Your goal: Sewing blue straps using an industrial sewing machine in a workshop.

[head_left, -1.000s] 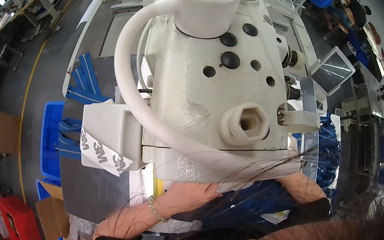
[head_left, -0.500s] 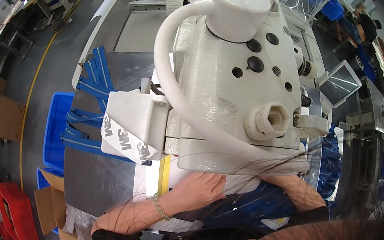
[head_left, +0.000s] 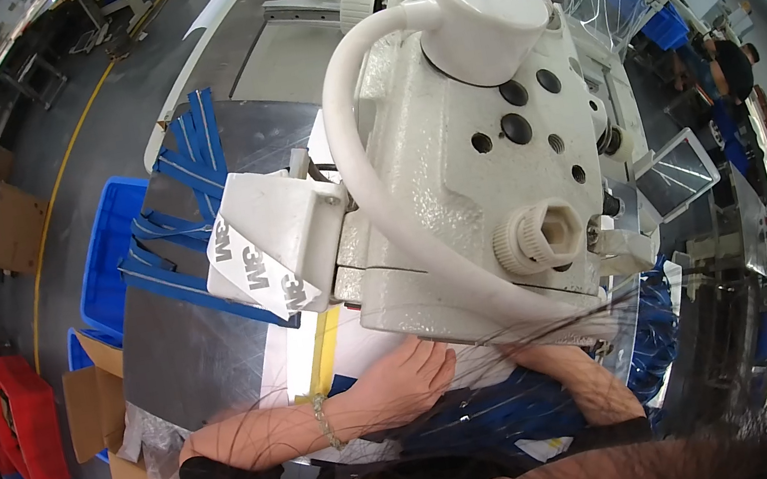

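Observation:
A white industrial sewing machine [head_left: 436, 190] stands in front of me, its head blocking much of the work area. My left hand [head_left: 407, 380] is at the near edge of the head, fingers bent and together, tips turned down; what they hold, if anything, is hidden. A scrap of blue tape [head_left: 342, 383] shows by its wrist, next to a yellow strip [head_left: 325, 351] on the white work plate. My right hand [head_left: 533, 355] reaches under the head from the right, its fingers hidden by the machine. Blue zipper strips [head_left: 499, 415] lie heaped below both hands.
More blue zipper strips [head_left: 169, 230] lie across the metal table [head_left: 176, 361] at left. Beyond its edge are a blue bin [head_left: 108, 260], an open cardboard box [head_left: 96, 414] and a red crate [head_left: 25, 421]. A tilted screen [head_left: 677, 175] and bundled blue strips [head_left: 651, 337] are at right.
My view has shifted slightly, so the machine appears a little further right. My left hand's fingers are more bent, and the blue scrap by its wrist has come into sight.

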Demonstrator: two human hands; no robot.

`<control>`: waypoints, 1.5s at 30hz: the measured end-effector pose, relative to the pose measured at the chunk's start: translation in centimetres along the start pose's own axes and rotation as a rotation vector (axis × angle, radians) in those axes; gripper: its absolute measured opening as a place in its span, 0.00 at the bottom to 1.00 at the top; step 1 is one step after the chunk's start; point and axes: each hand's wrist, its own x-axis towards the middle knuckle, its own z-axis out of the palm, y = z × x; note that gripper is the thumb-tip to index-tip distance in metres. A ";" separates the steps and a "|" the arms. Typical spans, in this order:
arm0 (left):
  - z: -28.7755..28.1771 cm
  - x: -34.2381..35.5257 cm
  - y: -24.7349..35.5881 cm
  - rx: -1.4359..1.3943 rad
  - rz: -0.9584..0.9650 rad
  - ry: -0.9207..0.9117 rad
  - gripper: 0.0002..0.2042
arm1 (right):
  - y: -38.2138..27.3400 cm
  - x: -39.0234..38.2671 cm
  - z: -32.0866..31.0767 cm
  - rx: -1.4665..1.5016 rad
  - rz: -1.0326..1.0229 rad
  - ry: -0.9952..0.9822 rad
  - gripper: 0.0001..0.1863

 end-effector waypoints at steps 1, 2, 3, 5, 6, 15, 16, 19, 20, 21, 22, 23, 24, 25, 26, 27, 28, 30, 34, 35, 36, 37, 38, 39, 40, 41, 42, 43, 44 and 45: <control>0.0 0.0 0.0 0.003 -0.014 0.028 0.20 | 0.0 0.0 0.0 0.027 0.032 -0.034 0.23; 0.0 0.1 0.0 0.031 -0.009 0.042 0.20 | -0.1 -0.1 0.0 0.033 0.042 -0.036 0.22; -0.1 0.1 0.0 0.060 -0.004 0.054 0.19 | -0.2 -0.1 0.0 0.037 0.047 -0.036 0.22; 0.0 0.1 0.0 0.059 -0.003 0.034 0.19 | -0.3 -0.1 -0.2 0.060 0.071 -0.050 0.20; 0.1 0.1 0.1 0.055 0.002 0.014 0.19 | -0.5 -0.1 -0.3 0.072 0.084 -0.059 0.19; 0.4 0.2 -0.1 -0.062 -0.004 0.008 0.15 | -2.2 1.2 -0.9 -0.005 0.038 -0.049 0.17; 0.5 0.2 -0.2 -0.052 -0.018 0.034 0.15 | -2.2 1.4 -1.0 -0.009 0.026 -0.039 0.17; 0.6 0.1 -0.9 -0.145 -0.009 0.091 0.13 | -2.2 1.8 -1.1 0.047 0.018 -0.024 0.16; 0.6 0.1 -1.1 -0.143 0.005 0.111 0.13 | -2.2 1.8 -1.0 0.078 0.046 -0.021 0.16; 0.6 0.2 -1.2 -0.142 0.025 0.135 0.12 | -2.2 1.8 -1.0 0.104 0.077 -0.015 0.16; 0.6 0.2 -1.2 -0.136 0.014 0.137 0.12 | -2.2 1.7 -0.9 0.106 0.068 -0.019 0.16; 0.6 0.1 -1.2 -0.136 0.017 0.156 0.12 | -2.2 1.6 -0.7 0.146 0.094 -0.033 0.17; 0.6 0.0 -1.3 -0.126 0.029 0.172 0.12 | -2.2 1.5 -0.6 0.182 0.111 -0.027 0.17; 0.6 0.0 -1.2 -0.134 0.010 0.179 0.12 | -2.1 1.3 -0.6 0.187 0.112 -0.053 0.17; 0.5 -0.1 -1.3 -0.124 0.026 0.183 0.11 | -2.0 1.2 -0.6 0.166 0.130 -0.089 0.20; 0.5 -0.1 -1.3 -0.109 0.049 0.188 0.11 | -1.9 1.0 -0.5 0.183 0.161 -0.108 0.23; 0.5 -0.2 -1.3 -0.113 0.042 0.188 0.11 | -2.0 0.8 -0.5 0.145 0.147 -0.124 0.23; 0.5 -0.2 -1.3 -0.126 0.059 0.184 0.12 | -1.9 0.6 -0.5 0.206 0.195 -0.166 0.23; 0.7 -0.4 -1.0 -0.121 0.038 0.164 0.12 | -1.7 0.4 -0.1 0.133 0.111 -0.126 0.23; 0.8 -0.4 -1.0 -0.120 0.031 0.169 0.13 | -1.7 0.3 -0.1 0.132 0.124 -0.154 0.23; 0.9 -0.4 -1.0 -0.111 0.032 0.168 0.13 | -1.7 0.2 0.0 0.127 0.133 -0.171 0.23; 0.9 -0.4 -1.0 -0.121 0.024 0.170 0.13 | -1.6 0.0 0.0 0.135 0.139 -0.183 0.23; 1.0 -0.4 -1.0 -0.128 0.025 0.164 0.13 | -1.6 -0.1 0.0 0.108 0.140 -0.200 0.24; 1.1 -0.4 -0.9 -0.134 0.025 0.160 0.13 | -1.5 -0.3 0.0 0.080 0.140 -0.218 0.24; 1.2 -0.4 -0.9 -0.135 0.024 0.158 0.13 | -1.5 -0.3 0.1 0.082 0.140 -0.220 0.24; 1.2 -0.4 -0.9 -0.146 0.024 0.151 0.13 | -1.5 -0.3 0.2 0.108 0.145 -0.223 0.24; 1.3 -0.4 -0.9 -0.157 0.026 0.143 0.14 | -1.5 -0.3 0.2 0.143 0.151 -0.206 0.24; 1.3 -0.3 -0.8 -0.159 0.029 0.141 0.14 | -1.5 -0.2 0.2 0.134 0.155 -0.224 0.24; 1.3 -0.3 -0.7 -0.149 0.015 0.148 0.14 | -1.5 0.0 0.2 0.196 0.174 -0.228 0.24; 1.2 -0.2 -0.7 -0.117 0.013 0.153 0.14 | -1.6 0.2 0.0 0.229 0.188 -0.227 0.24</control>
